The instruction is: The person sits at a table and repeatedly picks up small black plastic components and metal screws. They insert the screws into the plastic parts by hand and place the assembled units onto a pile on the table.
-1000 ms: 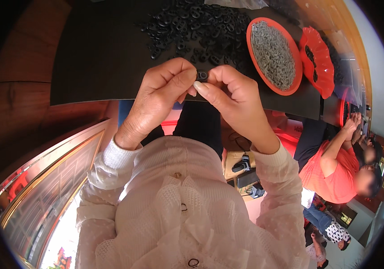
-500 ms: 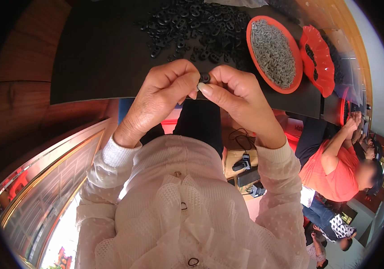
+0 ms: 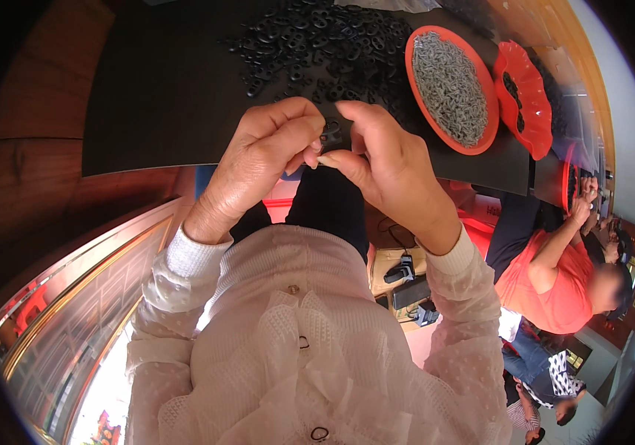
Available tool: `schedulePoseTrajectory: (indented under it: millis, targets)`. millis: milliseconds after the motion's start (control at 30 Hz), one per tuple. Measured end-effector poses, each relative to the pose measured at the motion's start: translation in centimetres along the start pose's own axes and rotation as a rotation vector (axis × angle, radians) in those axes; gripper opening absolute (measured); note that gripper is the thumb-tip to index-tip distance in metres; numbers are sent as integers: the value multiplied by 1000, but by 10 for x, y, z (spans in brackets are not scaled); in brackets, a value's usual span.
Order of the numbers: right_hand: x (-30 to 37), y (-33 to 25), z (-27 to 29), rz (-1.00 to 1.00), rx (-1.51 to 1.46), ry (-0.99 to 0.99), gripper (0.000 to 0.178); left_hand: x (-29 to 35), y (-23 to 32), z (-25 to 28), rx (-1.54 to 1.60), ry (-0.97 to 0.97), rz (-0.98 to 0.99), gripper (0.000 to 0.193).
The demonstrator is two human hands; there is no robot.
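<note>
Above the near edge of the worktop (image 3: 161, 111), the fingers of the left hand (image 3: 269, 144) are clamped on the left side of a small black piece (image 3: 331, 133); any lettering on it is too small to read. The thumb and forefinger of the right hand (image 3: 394, 157) stand apart just beside it. Beyond lie smooth, rounded black parts (image 3: 362, 44) with holes and a red oval dish (image 3: 493, 104) of slender grey pieces (image 3: 449, 89).

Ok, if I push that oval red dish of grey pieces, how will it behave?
The oval red dish looks broad, so it will probably slide rather than tip. The grey pieces fill most of it and look loose, so a jolt may spill some. That load may make it drag.
</note>
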State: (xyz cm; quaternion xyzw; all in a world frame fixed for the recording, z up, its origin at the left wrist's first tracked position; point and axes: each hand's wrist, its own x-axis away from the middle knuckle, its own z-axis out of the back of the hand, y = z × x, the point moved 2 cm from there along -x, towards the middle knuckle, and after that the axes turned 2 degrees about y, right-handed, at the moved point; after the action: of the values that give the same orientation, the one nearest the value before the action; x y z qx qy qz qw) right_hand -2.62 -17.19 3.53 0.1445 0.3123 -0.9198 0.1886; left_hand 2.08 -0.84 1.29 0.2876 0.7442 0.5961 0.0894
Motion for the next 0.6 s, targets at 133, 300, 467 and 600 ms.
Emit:
schedulePoseTrajectory:
  millis: [133,300,467,600]
  targets:
    - [-9,1,-5,172,174,-16,40,-2,-3,4,-44,-33,10,18]
    - [-15,4,-1,257,206,-78,38,-2,-3,5,-126,-86,-76,17]
    - [-17,2,4,273,180,-144,39,0,-3,3,-97,-74,-56,17]
    - [-18,3,3,270,211,-177,38,0,1,5,-119,-89,3,17]
